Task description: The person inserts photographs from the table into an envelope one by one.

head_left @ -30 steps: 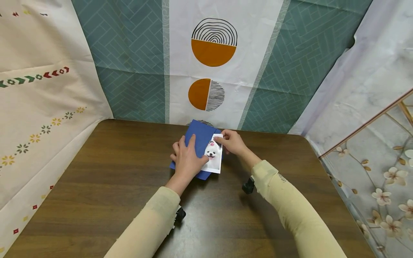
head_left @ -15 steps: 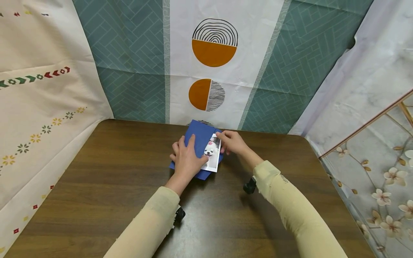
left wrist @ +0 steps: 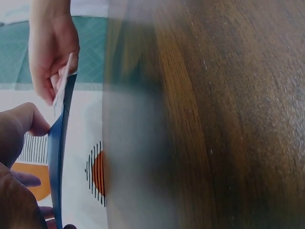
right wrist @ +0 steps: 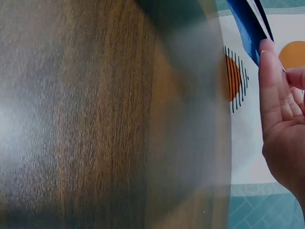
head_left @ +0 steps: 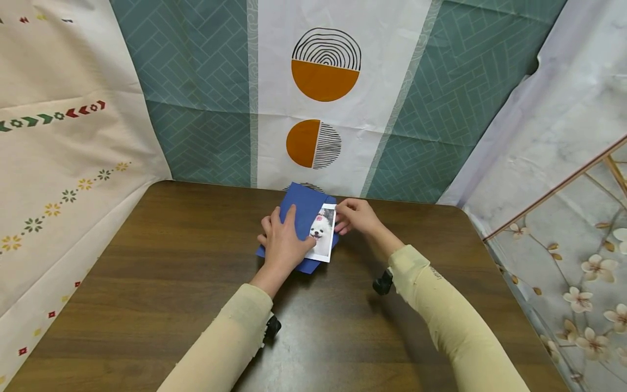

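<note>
A blue envelope point(head_left: 305, 204) is held up off the table in the head view, tilted. My left hand point(head_left: 284, 242) grips it from the left, fingers spread over its front. The left wrist view shows the envelope point(left wrist: 55, 157) edge-on, between thumb and fingers. A white-bordered photo of a fluffy white dog point(head_left: 320, 234) lies along the envelope's right side, its left part hidden by the envelope, and my left thumb is at its lower left. My right hand point(head_left: 360, 216) pinches the photo's upper right corner. In the right wrist view, that hand's fingertips point(right wrist: 267, 46) are right at the envelope's edge.
Beneath the hands spreads a brown wooden table point(head_left: 196, 305). A teal and white patterned cloth point(head_left: 206, 109) hangs behind its far edge. Other printed cloths hang at the left and right sides, and a dark wrist camera point(head_left: 383, 282) sits on the right wrist.
The photo has shifted slightly left against the envelope. My right hand's fingertips have gone from over the photo's top to its upper right corner. My left hand has barely moved.
</note>
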`<move>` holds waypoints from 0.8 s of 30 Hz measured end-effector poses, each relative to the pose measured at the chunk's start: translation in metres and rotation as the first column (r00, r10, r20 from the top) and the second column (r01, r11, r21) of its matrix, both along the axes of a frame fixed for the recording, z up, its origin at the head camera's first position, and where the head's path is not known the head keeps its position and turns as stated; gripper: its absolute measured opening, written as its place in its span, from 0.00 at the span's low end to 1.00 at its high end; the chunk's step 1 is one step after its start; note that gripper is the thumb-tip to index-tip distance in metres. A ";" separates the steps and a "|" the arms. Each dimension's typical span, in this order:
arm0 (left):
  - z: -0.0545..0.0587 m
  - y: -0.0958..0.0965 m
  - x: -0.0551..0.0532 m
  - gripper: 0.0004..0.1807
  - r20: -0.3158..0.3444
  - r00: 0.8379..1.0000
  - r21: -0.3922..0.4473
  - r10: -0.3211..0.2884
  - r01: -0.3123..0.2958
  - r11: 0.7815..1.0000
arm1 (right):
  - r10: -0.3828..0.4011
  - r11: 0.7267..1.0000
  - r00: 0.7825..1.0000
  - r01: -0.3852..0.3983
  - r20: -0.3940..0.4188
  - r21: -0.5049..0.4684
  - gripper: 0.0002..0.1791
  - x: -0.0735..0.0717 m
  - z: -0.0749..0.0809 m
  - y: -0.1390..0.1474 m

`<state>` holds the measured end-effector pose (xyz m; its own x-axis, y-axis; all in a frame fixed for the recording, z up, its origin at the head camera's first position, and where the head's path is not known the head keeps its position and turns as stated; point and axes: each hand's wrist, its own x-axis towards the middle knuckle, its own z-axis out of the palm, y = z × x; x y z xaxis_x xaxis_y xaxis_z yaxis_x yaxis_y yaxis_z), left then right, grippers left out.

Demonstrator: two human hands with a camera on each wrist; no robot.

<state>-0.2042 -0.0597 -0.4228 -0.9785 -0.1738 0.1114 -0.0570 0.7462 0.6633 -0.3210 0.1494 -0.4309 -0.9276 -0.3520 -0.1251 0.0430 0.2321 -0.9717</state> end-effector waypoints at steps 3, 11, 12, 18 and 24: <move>0.000 0.000 0.000 0.52 -0.002 1.000 0.002 -0.003 0.003 1.000 | 0.011 0.999 1.000 -0.011 -0.009 -0.034 0.13 0.001 0.000 -0.002; 0.001 0.000 0.003 0.50 -0.009 1.000 0.009 -0.005 0.005 1.000 | 0.019 0.994 1.000 -0.016 0.024 -0.109 0.08 0.001 -0.003 -0.009; 0.001 0.000 0.003 0.50 -0.011 1.000 0.012 -0.006 0.006 1.000 | 0.018 0.993 0.999 -0.014 0.033 -0.118 0.08 0.001 -0.004 -0.010; 0.003 0.000 0.004 0.50 -0.022 1.000 0.020 -0.003 0.003 1.000 | 0.011 0.986 0.998 -0.002 0.055 -0.169 0.08 0.001 -0.006 -0.016; 0.003 0.000 0.003 0.50 -0.015 1.000 0.012 0.000 0.000 1.000 | 0.003 0.984 0.998 0.008 0.059 -0.179 0.09 0.002 -0.007 -0.021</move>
<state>-0.2007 -0.0597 -0.4201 -0.9767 -0.1749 0.1244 -0.0465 0.7384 0.6727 -0.3194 0.1284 -0.4378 -0.9215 -0.3711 -0.1146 0.1016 0.0546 -0.9933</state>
